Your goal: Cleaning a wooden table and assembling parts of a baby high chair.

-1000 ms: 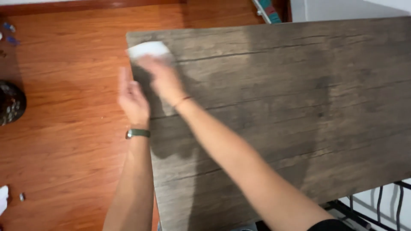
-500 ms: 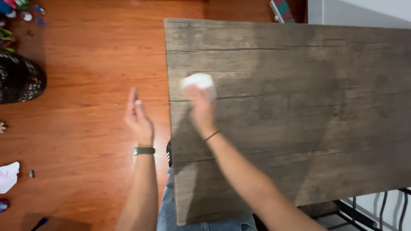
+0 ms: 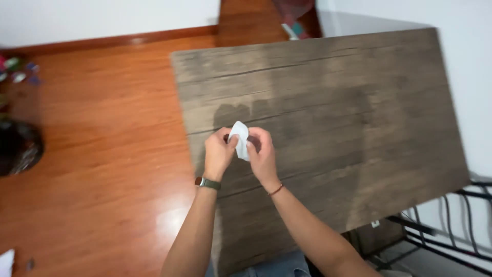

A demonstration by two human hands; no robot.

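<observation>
- Now both hands meet above the table [image 3: 328, 133], near its left edge, with a small white wipe [image 3: 239, 137] pinched between them.
- Left hand [image 3: 219, 154] curls at the wipe's left side, thumb and fingertips closed on it; a dark watch [image 3: 207, 182] sits on that wrist.
- Right hand [image 3: 261, 155] grips the wipe's right side, fingers bent in; a thin red band [image 3: 275, 190] circles that wrist.
- Held from both sides and lifted off the wood, the wipe looks as if it is being folded or bunched, though the blur leaves that unsure.
- A darker patch on the tabletop lies just beyond the hands; it may be damp or only shadow.
- Nothing stands on the table around the hands.
- Left of the table, the orange wood floor [image 3: 102, 154] carries a dark round thing [image 3: 18, 149] at the far left edge and small coloured bits [image 3: 18, 72] near the wall, well apart from the hands.
- A black wire rack [image 3: 441, 236] shows at lower right, beside the table's corner and clear of both arms.
</observation>
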